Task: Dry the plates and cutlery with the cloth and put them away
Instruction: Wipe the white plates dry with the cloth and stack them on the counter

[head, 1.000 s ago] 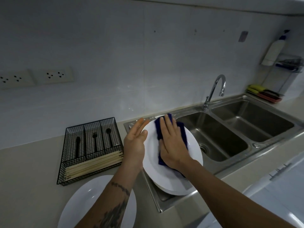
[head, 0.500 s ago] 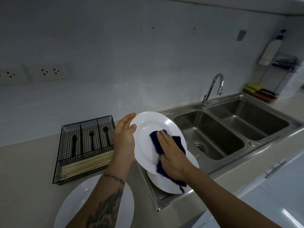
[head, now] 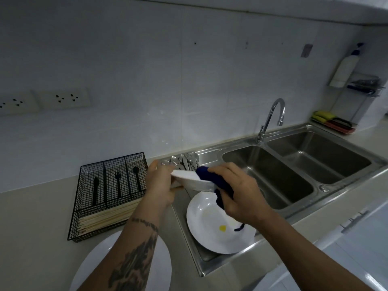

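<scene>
My left hand point(head: 160, 185) grips the left rim of a white plate point(head: 192, 181), held nearly edge-on above the sink's draining board. My right hand point(head: 239, 194) holds a dark blue cloth point(head: 216, 181) against the plate's right side, and a strip of cloth hangs down. Below them a second white plate point(head: 210, 225) with a small yellow spot lies on the draining board point(head: 189, 238). Several metal spoons and forks point(head: 184, 160) lie at the board's far end. A third white plate point(head: 163, 267) rests on the counter under my left forearm.
A black wire cutlery organiser point(head: 109, 194) with black cutlery and wooden chopsticks sits on the counter at left. The double steel sink point(head: 279, 175) and tap point(head: 273, 116) are at right. Sponges point(head: 331, 120) and a wall rack with a bottle point(head: 346, 66) stand far right.
The plate was lifted off the one beneath and turned from facing me to nearly edge-on. My right hand moved the cloth from its face to its right side. The lower plate and cutlery became visible.
</scene>
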Demonstrator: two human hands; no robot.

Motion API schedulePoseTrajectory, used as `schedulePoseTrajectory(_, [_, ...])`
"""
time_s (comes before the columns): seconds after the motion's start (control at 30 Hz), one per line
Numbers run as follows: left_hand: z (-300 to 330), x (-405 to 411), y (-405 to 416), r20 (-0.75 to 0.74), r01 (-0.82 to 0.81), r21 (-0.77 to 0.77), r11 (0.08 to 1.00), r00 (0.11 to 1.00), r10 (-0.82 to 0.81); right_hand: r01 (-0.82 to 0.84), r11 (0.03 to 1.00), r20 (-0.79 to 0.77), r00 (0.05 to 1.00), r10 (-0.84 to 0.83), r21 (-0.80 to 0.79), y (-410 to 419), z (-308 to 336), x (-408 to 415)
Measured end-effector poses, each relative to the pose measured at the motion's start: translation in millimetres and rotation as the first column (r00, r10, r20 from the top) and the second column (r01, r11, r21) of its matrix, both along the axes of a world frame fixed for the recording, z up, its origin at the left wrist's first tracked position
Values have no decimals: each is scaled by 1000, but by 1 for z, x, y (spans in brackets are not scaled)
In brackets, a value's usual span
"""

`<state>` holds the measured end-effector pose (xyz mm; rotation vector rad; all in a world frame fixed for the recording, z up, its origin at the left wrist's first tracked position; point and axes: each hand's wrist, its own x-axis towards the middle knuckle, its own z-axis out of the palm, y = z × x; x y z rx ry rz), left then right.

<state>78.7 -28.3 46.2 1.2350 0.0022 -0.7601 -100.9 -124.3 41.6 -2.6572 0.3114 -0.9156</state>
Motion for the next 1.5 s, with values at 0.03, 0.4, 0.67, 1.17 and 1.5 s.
schedulePoseTrajectory(0.03, [0,-2,3,67,49,36,998,996,-51,-3,1000,32,999,2,23,-4,6,-3])
schedulePoseTrajectory(0.4, [-13,-20,30,780,308,144,940,549,-299,-4,971,126,992,-27,238,-19,31,-27])
schedulePoseTrajectory(0.67, [3,-52,13,855,295,165,941,433,-286,215,872,102,953,-286,440,-31,16,-25])
schedulePoseTrajectory(1.17, [-4,-38,-1,437,206,-32,978,883,-172,232,933,72,963,-261,275,-3,-29,-8])
schedulePoseTrajectory(1.5, [12,-37,-1,295,177,-123,976,946,-135,211,935,45,971,-233,284,-28,0,2])
